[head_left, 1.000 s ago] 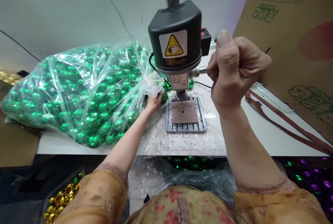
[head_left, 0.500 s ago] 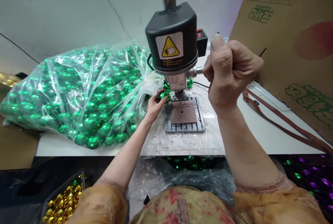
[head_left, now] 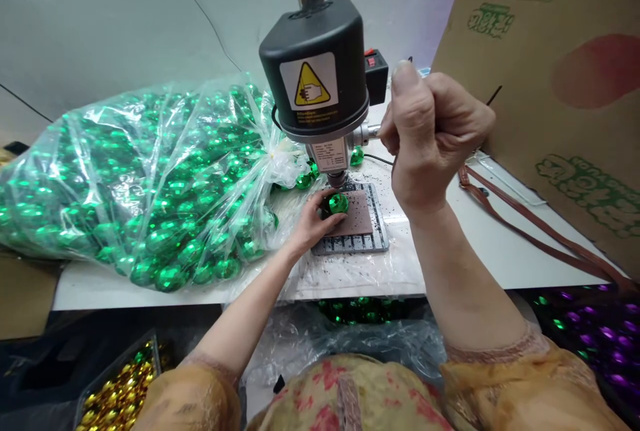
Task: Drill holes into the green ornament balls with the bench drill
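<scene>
The left hand grasped the green ball between thumb and fingers, just right of its palm, over the brown pad near the chuck, no long axis evident; farther right, well apart from it, the right hand clenched the metal lever.

Illumination: moderate, diffuse. Specular highlights: green ball, plastic bag. Below desk: dim. Wide-angle stretching toward edges.

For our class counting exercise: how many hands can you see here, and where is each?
2. The left hand holds a green ball over the brown board; the right hand is a fist at the drill press's silver shaft. No others show.
</scene>
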Demonstrator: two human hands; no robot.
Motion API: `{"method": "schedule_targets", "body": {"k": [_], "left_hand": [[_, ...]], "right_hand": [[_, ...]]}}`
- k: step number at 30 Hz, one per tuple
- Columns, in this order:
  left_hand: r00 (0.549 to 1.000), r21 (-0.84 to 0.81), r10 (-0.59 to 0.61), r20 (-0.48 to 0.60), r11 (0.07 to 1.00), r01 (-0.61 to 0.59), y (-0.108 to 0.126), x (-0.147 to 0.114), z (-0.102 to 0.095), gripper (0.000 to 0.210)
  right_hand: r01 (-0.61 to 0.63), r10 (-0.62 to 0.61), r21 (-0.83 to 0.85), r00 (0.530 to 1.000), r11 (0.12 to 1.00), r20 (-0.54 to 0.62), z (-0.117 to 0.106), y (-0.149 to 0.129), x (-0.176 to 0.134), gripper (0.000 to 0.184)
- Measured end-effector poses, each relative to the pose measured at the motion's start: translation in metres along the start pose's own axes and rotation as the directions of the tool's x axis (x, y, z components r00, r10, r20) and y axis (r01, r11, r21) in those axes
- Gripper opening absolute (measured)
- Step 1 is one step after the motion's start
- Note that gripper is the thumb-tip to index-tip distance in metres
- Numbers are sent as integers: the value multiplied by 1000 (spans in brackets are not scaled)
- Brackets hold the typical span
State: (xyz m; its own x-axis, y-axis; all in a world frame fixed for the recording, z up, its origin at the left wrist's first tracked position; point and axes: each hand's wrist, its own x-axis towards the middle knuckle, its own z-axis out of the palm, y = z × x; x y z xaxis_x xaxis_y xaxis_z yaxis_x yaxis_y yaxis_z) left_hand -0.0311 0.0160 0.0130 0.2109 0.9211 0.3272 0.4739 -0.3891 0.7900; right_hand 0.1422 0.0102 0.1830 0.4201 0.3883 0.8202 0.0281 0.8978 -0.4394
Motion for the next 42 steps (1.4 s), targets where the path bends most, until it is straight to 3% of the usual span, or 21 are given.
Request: {"method": "schedule_targets", "body": {"k": [5,11,16,22,28,36,42], "left_hand": [[999,89,4,-49,996,1,5,-5,11,57],[997,73,63,-36,996,-60,6,-8,17,54],[999,19,20,-36,1000,-19,7,-9,17,45],[999,-48,-45,-18,998,44,13,-9,16,50],[998,-84,-58,-10,995,57,15,-9,16,49],[998,-63,-47,-41,997,44,12,-10,17,49],[998,-68,-49,-37,997,46,13,-10,18,48]], "right_hand": [[-9,9,-40,1000,999,0,0,-1,0,46],[-7,7,-44,1000,999,16,-1,-4,2,44],[49,-49,-6,999,999,-3,-3,0,-5,42],[102,-102,68,995,992,-7,-6,8,-16,44],[88,-89,-20,996,996,-26,-8,12,-22,53],[190,-186,21,976,982,-112,-7,24,-31,54],[253,-249,25,963,967,-104,-10,28,-37,53]]}}
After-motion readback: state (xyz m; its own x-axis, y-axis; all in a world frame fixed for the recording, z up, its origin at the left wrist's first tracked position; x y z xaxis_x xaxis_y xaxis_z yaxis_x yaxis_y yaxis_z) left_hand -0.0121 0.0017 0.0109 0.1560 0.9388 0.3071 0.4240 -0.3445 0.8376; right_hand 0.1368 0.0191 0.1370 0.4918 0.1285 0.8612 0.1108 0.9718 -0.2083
